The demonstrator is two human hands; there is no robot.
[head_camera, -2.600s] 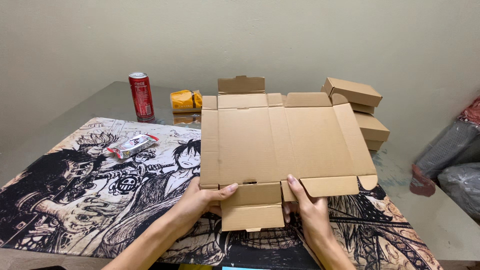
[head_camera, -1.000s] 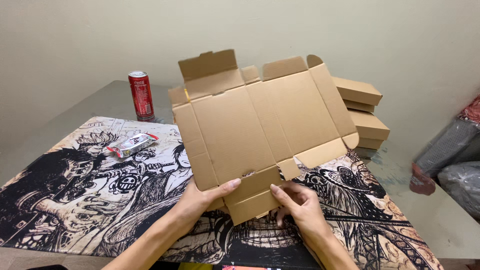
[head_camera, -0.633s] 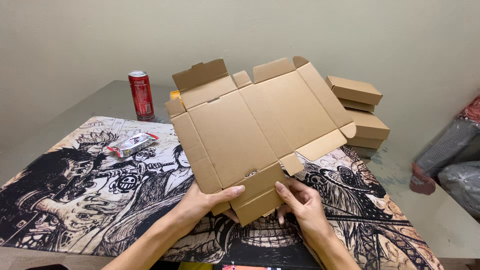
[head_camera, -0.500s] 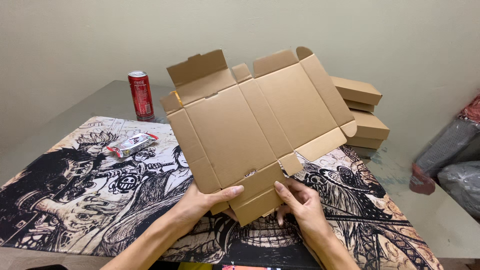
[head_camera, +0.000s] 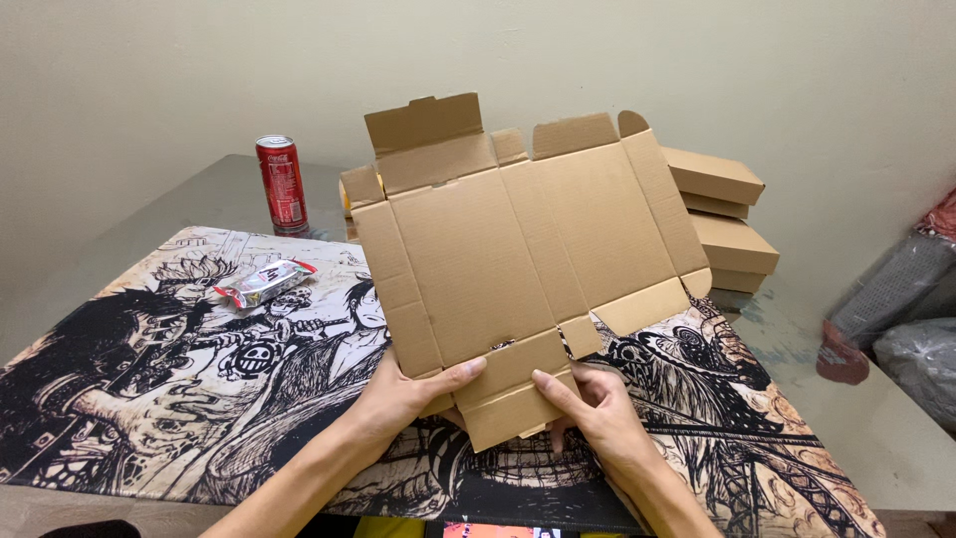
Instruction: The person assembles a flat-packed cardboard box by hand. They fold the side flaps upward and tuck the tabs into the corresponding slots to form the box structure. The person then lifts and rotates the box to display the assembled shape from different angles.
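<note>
Gripping the unfolded cardboard box blank (head_camera: 518,259) by its near flap, left hand (head_camera: 403,394) and right hand (head_camera: 597,413) tilt it up toward the tabletop's (head_camera: 827,349) far edge.

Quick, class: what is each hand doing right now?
Left hand: shut on the flat brown cardboard box blank, at its near flap.
Right hand: shut on the same flap.

The raised flat brown cardboard box blank (head_camera: 518,259) hides most of a small yellow object (head_camera: 344,198) behind its left edge; what it is cannot be told. It also covers the near ends of the stacked closed cardboard boxes (head_camera: 732,214). Grey plastic-wrapped bundles (head_camera: 911,314) are cut off by the right edge.
</note>
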